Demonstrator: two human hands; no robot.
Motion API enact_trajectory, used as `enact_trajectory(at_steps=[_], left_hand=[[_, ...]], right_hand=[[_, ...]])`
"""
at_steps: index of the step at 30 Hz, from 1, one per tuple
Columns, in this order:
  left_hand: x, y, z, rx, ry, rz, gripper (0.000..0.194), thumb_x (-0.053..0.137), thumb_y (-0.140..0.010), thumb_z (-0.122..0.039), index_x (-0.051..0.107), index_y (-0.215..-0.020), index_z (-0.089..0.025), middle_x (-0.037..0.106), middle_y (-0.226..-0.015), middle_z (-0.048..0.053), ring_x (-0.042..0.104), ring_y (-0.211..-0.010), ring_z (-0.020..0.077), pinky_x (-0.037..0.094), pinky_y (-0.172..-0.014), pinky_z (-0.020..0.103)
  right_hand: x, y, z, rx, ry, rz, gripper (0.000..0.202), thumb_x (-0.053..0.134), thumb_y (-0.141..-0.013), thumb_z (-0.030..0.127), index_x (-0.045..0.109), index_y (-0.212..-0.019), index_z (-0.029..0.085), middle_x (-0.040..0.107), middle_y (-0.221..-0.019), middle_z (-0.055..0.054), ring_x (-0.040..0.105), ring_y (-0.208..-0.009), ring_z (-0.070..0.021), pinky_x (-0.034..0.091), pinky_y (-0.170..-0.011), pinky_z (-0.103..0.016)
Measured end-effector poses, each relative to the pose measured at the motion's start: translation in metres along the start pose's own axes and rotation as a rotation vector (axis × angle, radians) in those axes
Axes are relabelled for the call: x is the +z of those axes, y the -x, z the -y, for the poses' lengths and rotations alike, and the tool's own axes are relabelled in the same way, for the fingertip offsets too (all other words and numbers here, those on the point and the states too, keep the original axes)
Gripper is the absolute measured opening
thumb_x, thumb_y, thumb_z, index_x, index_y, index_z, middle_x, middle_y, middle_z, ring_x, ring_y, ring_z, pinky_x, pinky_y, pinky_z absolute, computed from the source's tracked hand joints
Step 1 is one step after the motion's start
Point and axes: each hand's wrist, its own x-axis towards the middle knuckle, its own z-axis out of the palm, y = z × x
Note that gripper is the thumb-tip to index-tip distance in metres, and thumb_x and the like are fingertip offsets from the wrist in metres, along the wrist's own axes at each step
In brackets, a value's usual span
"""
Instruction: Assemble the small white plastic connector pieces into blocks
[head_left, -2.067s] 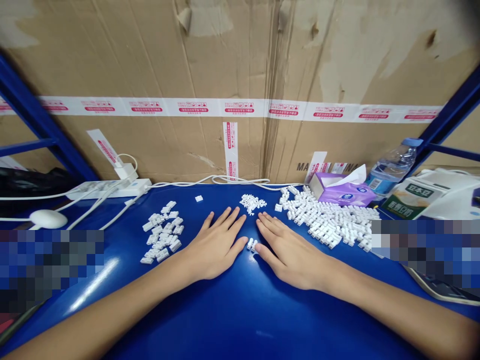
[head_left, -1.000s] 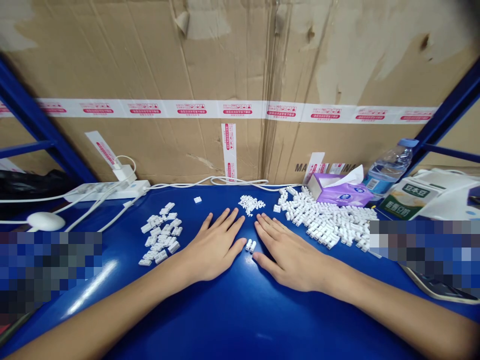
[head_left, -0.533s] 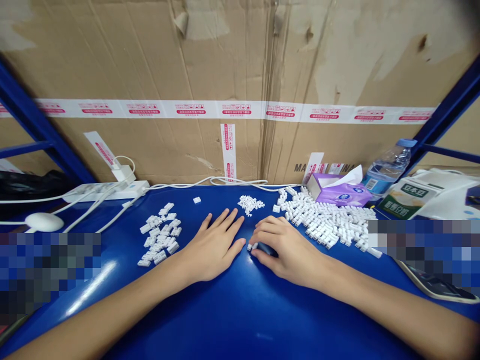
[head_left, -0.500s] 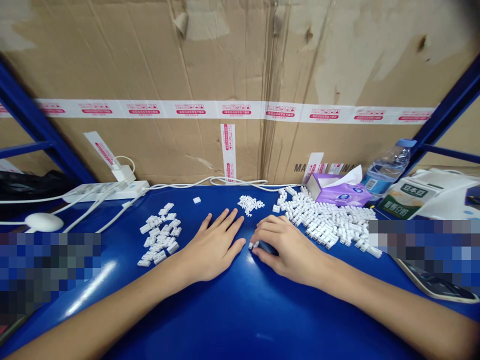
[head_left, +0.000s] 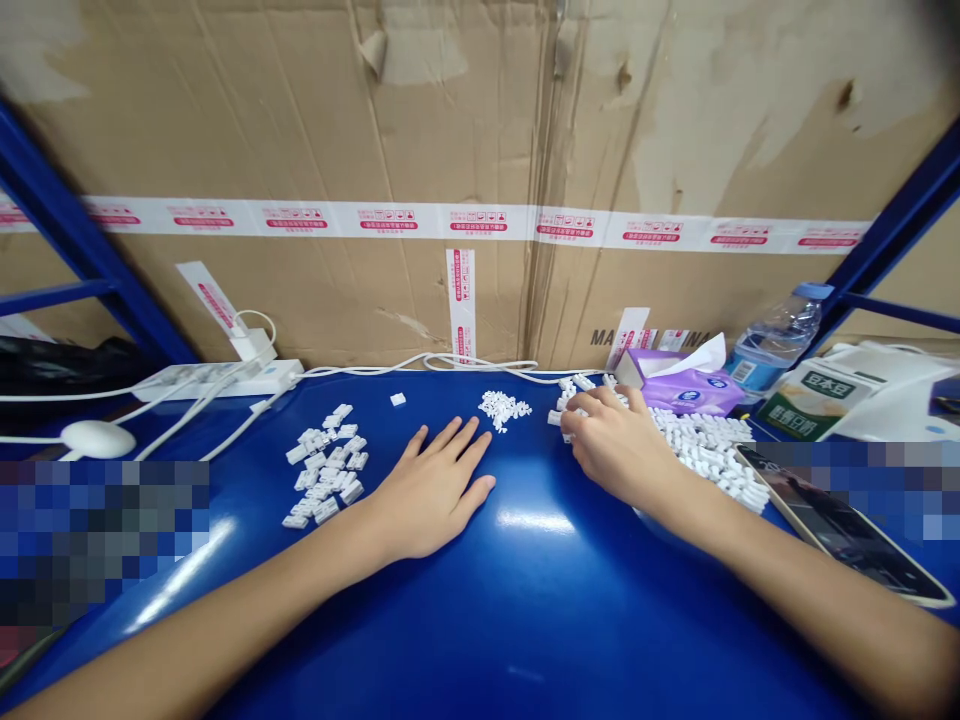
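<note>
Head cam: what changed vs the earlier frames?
The right hand, flat near the middle at first, then curled around the white piece there, has moved right and forward to the right pile, fingers bent. The white piece is gone from the middle; whether it was let go there, I can't tell. Unchanged: left hand flat, left pile, small pile.

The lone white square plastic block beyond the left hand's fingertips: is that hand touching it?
Apart. The head view shows shiny blue tabletop between the left hand and the white block.
</note>
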Motion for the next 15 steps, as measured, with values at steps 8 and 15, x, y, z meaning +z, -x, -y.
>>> enact_trajectory(at_steps=[8, 15], left_hand=[[-0.001, 0.001, -0.003, 0.01, -0.045, -0.026, 0.06, 0.032, -0.106, -0.048, 0.037, -0.158, -0.018, 0.025, -0.166, 0.012, 0.022, -0.155, 0.035, 0.022, -0.122, 0.063], [-0.001, 0.0, -0.004, 0.002, -0.064, -0.014, 0.061, 0.031, -0.106, -0.048, 0.036, -0.159, -0.017, 0.024, -0.167, 0.012, 0.021, -0.155, 0.0339, 0.021, -0.122, 0.062]], right_hand=[[0.0, 0.007, 0.022, -0.098, -0.275, -0.085, 0.034, 0.052, -0.097, 0.025, 0.07, -0.124, 0.014, 0.063, -0.137, -0.015, 0.056, -0.126, -0.0338, 0.044, -0.108, -0.051], [0.003, 0.02, 0.051, -0.16, -0.525, 0.203, 0.078, 0.036, -0.103, 0.058, 0.031, -0.158, 0.002, 0.026, -0.165, -0.019, 0.02, -0.155, -0.0342, 0.022, -0.125, -0.056]])
